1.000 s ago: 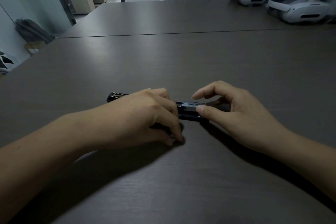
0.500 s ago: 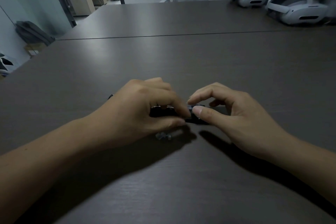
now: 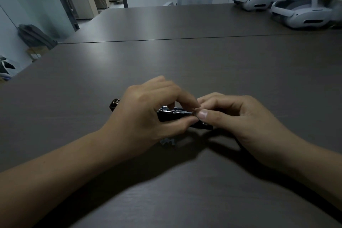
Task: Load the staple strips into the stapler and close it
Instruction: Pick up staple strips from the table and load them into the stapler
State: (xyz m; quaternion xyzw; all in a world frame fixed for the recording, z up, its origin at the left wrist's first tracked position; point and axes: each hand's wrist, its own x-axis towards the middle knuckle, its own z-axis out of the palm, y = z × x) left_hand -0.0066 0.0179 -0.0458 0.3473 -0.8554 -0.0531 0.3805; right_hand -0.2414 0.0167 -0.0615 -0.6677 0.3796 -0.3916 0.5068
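Left hand (image 3: pixel 148 113) now touching right hand (image 3: pixel 240 116); black stapler (image 3: pixel 167 118), metal channel (image 3: pixel 173 110) exposed.

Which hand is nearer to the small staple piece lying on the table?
Left. The left hand grips the stapler just behind the staple piece; the right hand pinches the stapler's end farther to the right.

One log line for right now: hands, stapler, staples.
left hand: grips stapler | right hand: pinches its right end | staples: loose on table by left hand
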